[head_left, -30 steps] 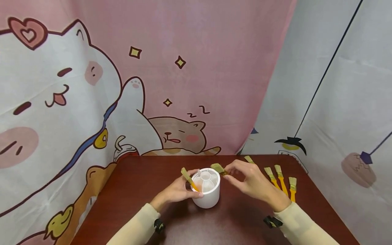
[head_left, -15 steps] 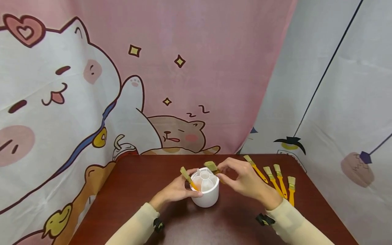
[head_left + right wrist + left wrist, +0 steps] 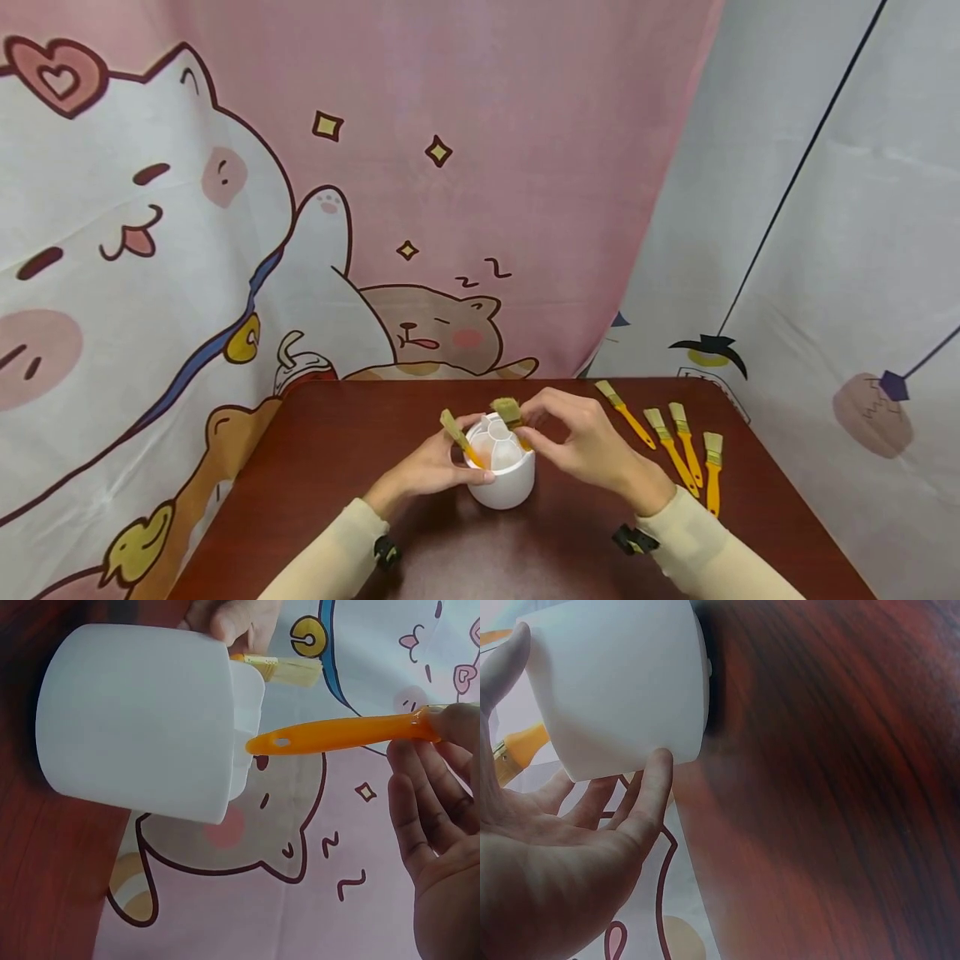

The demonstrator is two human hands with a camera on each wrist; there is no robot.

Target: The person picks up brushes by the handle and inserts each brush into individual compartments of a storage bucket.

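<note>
Early stage, judging by count: first brush [image 3: 460, 436] leaning inside the white cup [image 3: 504, 487], between the hands; second brush [image 3: 341, 735] handle-down at the opening; four other brushes [image 3: 691, 455] on the surface [image 3: 337, 467]. Left hand [image 3: 435, 460] curled round the cup; right hand [image 3: 588, 437] pinching the second brush near its bristle end. Cup smooth, rounded; handles glossy orange; bristles pale, blunt-cut

The holder [image 3: 501, 490] is plain white. The brush [image 3: 507, 411] above it, the second brush [image 3: 458, 432] at its left edge and the brushes [image 3: 692, 454] to its right pair yellow-orange handles with straw-coloured bristles. Beneath the holder, the table [image 3: 352, 429] is reddish brown with dark grain. Behind it, the pink cloth [image 3: 555, 183] carries yellow stars [image 3: 438, 152] and brown-outlined cats [image 3: 446, 325].
</note>
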